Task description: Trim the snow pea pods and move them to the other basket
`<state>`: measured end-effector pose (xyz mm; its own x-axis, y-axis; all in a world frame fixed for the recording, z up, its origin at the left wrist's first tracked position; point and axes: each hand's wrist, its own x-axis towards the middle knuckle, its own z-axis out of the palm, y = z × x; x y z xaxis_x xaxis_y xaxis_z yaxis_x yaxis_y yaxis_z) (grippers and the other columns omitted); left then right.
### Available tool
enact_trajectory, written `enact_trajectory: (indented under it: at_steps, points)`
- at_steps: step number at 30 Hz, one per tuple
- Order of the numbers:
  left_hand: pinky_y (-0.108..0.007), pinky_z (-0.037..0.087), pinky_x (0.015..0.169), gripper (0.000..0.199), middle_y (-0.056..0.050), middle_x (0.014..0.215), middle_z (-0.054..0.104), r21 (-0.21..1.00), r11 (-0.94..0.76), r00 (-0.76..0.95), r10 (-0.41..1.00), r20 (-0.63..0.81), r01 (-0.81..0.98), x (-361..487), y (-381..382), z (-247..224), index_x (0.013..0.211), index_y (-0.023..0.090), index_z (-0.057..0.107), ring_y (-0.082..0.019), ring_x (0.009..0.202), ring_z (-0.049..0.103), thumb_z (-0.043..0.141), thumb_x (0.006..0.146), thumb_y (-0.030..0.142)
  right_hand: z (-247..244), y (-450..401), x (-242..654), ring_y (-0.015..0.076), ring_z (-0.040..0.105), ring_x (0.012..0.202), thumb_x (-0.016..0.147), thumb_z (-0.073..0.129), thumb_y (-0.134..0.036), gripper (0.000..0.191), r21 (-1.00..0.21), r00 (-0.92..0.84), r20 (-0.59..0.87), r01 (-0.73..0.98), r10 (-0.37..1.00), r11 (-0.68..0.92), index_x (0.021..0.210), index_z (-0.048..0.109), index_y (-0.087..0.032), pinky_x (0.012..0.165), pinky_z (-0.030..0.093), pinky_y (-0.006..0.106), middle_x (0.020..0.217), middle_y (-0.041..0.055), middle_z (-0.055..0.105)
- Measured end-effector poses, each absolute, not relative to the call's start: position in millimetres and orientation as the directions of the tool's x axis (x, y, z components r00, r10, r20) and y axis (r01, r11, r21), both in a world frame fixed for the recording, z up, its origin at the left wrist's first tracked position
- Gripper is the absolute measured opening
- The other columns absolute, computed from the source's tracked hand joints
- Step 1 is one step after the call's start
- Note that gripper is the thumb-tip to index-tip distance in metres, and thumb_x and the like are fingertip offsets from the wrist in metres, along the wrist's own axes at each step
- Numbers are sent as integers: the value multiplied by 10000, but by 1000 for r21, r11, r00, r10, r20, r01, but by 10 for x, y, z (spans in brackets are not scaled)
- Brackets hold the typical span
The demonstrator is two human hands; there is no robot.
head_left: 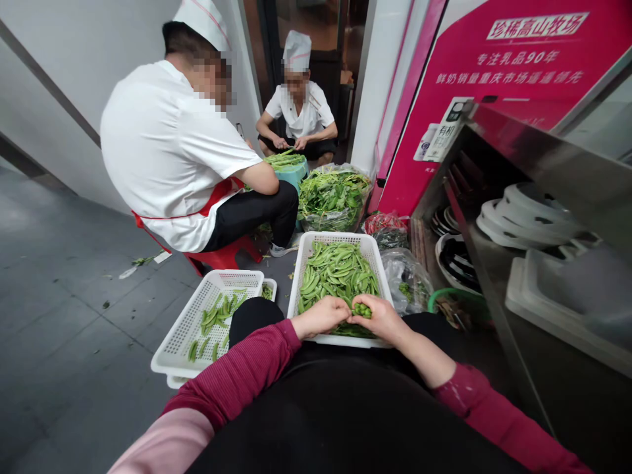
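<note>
Green pods (pixel 338 273) fill the white basket (pixel 299 266) beneath both hands. The right hand (pixel 378 318) is half-closed, cupping plump peas (pixel 362 310). The left hand (pixel 326 316) meets it, fingertips pinched close; whether they grip a pod, I can't tell. Beyond the left hand's outer side, another basket (pixel 190 317) holds fewer pods.

Open grey tiled floor (pixel 111 309) is left beyond the white perforated plastic basket (pixel 178 336) at the left. Forward passage is blocked by a bulging clear bag of leafy greens (pixel 336 197); the right side is hemmed in by a metal shelf rack (pixel 498 296).
</note>
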<state>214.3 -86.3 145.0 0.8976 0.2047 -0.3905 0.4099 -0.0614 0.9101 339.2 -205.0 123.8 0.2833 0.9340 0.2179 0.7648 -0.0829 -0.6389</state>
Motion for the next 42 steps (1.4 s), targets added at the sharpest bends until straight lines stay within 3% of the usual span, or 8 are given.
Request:
enact_trajectory:
  at_steps: [5,12,19,25,31,36,39,42]
  points:
    - [-168,86,335,149,80,465,309,825,251,852,3,-524,507,2124,-863,1485,636,153,457,-12,329,174,472,637,301,1370,-2068,3376,147,527,727,691,601,-322,158,-635,174,163,772,971,-32,795,545,-216,663,395,248,775,5,573]
    - [-188,65,330,112,83,344,224,821,323,858,48,-511,471,2115,-892,1437,496,169,354,-25,295,136,409,591,186,1437,-2129,3290,140,520,706,647,639,-359,204,-760,222,163,650,961,-21,757,551,-212,667,391,243,750,-9,570]
    - [-180,74,325,139,81,341,228,744,324,779,32,-626,584,2049,-1020,1205,492,171,341,-30,299,140,431,595,197,1278,-2168,3320,127,499,551,629,626,-399,268,-961,651,81,252,755,-114,758,507,-195,557,410,247,666,-16,556]
    - [-171,149,313,98,65,456,332,860,222,874,54,-482,460,2048,-1007,1311,617,160,450,-33,318,214,403,657,236,1260,-2153,3354,114,473,471,623,644,-390,287,-998,801,56,68,597,3,774,493,-199,488,395,236,602,-27,531]
    - [-183,234,375,292,53,496,338,942,-78,943,93,-318,326,2077,-1027,1499,796,121,559,-44,383,285,387,758,354,1313,-2160,3234,119,487,505,624,645,-386,283,-992,764,73,123,641,-34,783,511,-195,518,413,244,653,-11,555]
    - [-167,270,468,292,38,513,387,926,-322,980,87,-182,200,2084,-1022,1507,717,107,588,-56,482,322,398,774,321,1328,-2192,3201,132,495,514,670,604,-395,275,-978,756,73,181,650,-102,828,503,-194,527,425,255,612,-21,536]
    - [-166,293,504,289,27,531,447,876,-459,988,17,-156,146,2052,-975,1529,697,127,600,-64,498,365,368,791,270,1473,-2265,3282,181,549,691,706,569,-381,237,-874,710,254,460,657,-158,857,535,-203,675,441,310,746,28,584]
    - [-175,308,537,269,9,549,504,783,-619,994,-31,-104,62,2009,-944,1568,625,147,592,-75,508,402,400,781,250,1660,-2316,3371,206,516,925,728,552,-305,160,-622,284,286,781,915,-48,863,591,-230,829,386,324,943,59,587]
